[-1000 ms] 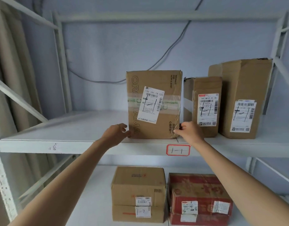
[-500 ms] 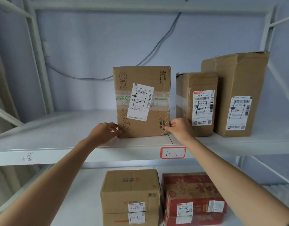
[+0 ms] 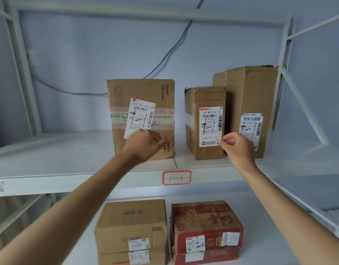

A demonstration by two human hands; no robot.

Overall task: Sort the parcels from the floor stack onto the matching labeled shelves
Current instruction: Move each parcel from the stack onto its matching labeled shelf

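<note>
Head view. We had the printed parcel (image 3: 141, 119) standing upright on the upper shelf (image 3: 50, 155), near its front edge and left of centre, its shipping label (image 3: 141, 116) facing outward, we judged so that the handwritten mark could be read against the red-bordered shelf tag (image 3: 176, 177) on the front edge. Our left hand (image 3: 143, 146) was loosely curled in front of the parcel's lower face, holding nothing; whether it touched the cardboard we could not tell. Our right hand (image 3: 236, 146) was likewise half-closed and empty, in front of the neighbouring small parcel (image 3: 205, 122). A tall parcel (image 3: 250, 104) stood toward the right end. Two parcels sat on the lower shelf (image 3: 260, 236)
</note>
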